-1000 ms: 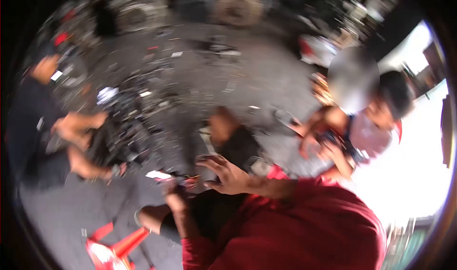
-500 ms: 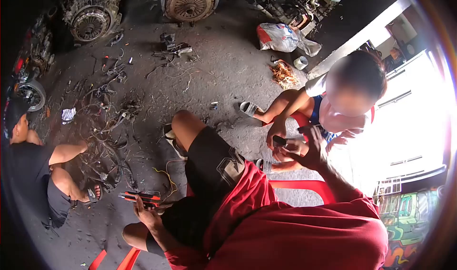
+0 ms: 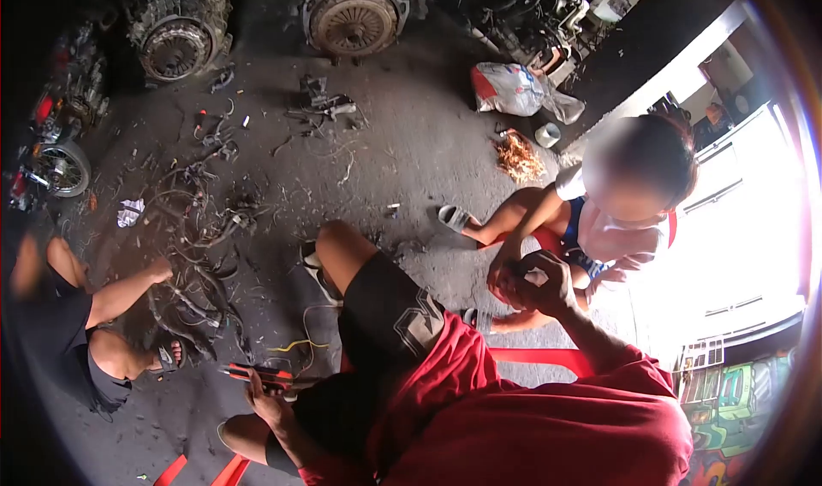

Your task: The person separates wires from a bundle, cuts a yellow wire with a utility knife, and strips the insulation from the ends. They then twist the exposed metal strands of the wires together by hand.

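My left hand is closed round a red and black tool, held above my thigh at the lower left. A thin yellow wire lies on the floor just beyond it. On the right, my right hand is raised in front of a seated person, with thumb and fingers curled into a ring. Something small and dark is at its fingertips, too unclear to name. The seated person's hands are close beside my fingertips.
At the left a crouching person reaches over tangled cables. Engine parts stand at the back. Copper wire, a white sack and a small can are near the wall. Red chair parts show beside me.
The view has shifted, so the floor sits lower. My right hand's fingers have curled into a ring, and the dark piece shows less. The crouching person's hand is farther forward over the cables.
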`<state>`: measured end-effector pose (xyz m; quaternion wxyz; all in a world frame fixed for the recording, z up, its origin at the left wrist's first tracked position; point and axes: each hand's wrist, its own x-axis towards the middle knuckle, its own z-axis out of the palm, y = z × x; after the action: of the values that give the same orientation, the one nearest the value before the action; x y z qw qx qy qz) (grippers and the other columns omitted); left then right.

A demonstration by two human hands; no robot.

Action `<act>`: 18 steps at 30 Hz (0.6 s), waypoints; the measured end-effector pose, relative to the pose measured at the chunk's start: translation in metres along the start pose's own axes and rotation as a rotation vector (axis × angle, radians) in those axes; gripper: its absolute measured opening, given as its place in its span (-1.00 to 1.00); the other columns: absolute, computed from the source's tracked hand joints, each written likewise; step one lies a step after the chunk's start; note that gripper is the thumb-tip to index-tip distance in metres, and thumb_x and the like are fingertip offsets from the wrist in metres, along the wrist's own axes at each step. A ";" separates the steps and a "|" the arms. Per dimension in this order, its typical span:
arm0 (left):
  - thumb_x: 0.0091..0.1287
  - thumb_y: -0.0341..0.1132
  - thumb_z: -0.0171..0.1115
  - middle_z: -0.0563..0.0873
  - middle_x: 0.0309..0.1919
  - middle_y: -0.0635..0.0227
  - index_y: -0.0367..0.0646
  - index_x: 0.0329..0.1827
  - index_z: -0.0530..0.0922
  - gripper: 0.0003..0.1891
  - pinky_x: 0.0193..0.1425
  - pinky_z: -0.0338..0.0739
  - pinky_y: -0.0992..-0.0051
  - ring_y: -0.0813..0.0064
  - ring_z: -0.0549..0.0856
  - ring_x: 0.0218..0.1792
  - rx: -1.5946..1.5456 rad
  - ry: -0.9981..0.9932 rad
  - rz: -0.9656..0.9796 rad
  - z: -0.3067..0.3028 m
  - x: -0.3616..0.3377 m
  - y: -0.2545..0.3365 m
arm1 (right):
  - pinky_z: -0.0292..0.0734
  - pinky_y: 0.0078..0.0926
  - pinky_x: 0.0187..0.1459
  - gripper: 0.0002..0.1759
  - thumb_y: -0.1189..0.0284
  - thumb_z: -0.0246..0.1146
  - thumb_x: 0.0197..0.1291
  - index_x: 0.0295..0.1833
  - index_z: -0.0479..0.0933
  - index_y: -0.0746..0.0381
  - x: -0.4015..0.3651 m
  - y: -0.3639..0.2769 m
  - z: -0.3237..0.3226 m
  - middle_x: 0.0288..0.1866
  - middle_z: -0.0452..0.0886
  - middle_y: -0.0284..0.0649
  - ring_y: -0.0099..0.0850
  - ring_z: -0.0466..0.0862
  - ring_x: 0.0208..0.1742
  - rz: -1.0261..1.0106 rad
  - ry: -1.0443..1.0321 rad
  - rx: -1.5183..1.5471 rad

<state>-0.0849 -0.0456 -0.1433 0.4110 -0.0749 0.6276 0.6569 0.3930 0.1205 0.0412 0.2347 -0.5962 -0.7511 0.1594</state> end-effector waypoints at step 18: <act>0.35 -0.36 0.14 0.43 -0.49 0.43 -0.24 0.29 0.44 -0.56 -0.57 0.28 0.49 0.56 0.40 -0.58 0.126 -0.125 0.358 -0.057 0.052 -0.052 | 0.59 -0.36 0.01 -0.42 0.53 0.35 0.15 0.25 0.27 0.25 0.064 -0.169 0.043 0.12 0.51 -0.05 -0.31 0.59 0.12 -0.377 -0.728 1.307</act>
<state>-0.1098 -0.0793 -0.2262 0.3298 0.1046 0.6441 0.6822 0.2192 0.1439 0.1031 0.3004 -0.1082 -0.6230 0.7141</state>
